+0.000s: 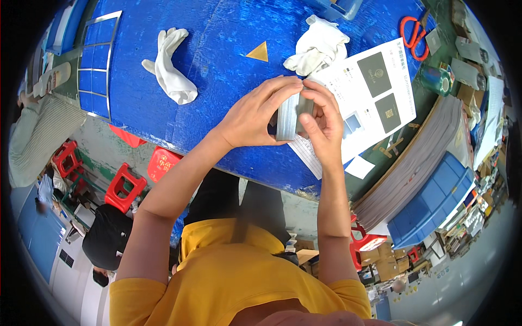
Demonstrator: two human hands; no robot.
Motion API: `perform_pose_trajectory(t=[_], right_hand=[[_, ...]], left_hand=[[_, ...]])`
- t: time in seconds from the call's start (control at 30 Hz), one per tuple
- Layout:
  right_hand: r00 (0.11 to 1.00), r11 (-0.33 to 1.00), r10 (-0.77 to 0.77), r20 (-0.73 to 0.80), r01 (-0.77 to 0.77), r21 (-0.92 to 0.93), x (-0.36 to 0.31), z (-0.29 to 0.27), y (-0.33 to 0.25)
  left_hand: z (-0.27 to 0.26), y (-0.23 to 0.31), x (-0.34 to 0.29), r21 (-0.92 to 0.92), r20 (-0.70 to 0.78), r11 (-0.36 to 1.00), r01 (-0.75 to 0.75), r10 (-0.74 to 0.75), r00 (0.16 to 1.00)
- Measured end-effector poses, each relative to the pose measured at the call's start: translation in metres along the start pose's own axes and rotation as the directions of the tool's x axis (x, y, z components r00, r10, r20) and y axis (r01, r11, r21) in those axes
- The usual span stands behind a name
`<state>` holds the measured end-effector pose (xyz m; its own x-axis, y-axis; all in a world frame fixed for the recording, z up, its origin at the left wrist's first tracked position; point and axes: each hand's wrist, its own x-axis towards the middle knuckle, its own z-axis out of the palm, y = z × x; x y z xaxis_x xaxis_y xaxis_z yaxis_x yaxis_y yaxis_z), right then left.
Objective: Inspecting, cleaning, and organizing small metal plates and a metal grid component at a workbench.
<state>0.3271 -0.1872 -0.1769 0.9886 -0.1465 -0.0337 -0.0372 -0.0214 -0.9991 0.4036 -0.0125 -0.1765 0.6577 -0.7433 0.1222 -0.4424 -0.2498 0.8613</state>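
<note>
Between my two hands, above the blue table [217, 70], is a thick stack of cards [287, 118] with pale layered edges and a dark grey-green face. My left hand [260, 111] grips it from the left, fingers over the far end and thumb at the near end. My right hand [324, 119] wraps the right side, its thumb against the dark face. Partly under my right hand lies a white printed sheet [359, 76] picturing dark cards. A crumpled white glove [318, 46] lies beyond my hands.
Another white glove [171, 70] and a gold triangle [259, 52] lie on the table. Red-handled scissors [414, 38] and a tape roll [436, 80] are at the far right. A metal frame [98, 69] sits at the left edge. Red stools [125, 187] and a blue crate [429, 201] stand beyond.
</note>
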Motion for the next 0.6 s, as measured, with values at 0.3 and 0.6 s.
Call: perform_pose_trajectory(t=[0.3,0.6], right_hand=[[0.992,0.97,0.126,-0.016,-0.12,0.213,0.0005,0.0046,-0.0019],[0.991,0.981,0.131,-0.024,-0.127,0.146,-0.0019,0.003,-0.0028]], left_hand=[[-0.0023,0.0002,0.0,0.012,-0.003,1.0,-0.016,0.016,1.0],[-0.0027,0.0005,-0.0009,0.013,-0.013,1.0,-0.008,0.009,1.0]])
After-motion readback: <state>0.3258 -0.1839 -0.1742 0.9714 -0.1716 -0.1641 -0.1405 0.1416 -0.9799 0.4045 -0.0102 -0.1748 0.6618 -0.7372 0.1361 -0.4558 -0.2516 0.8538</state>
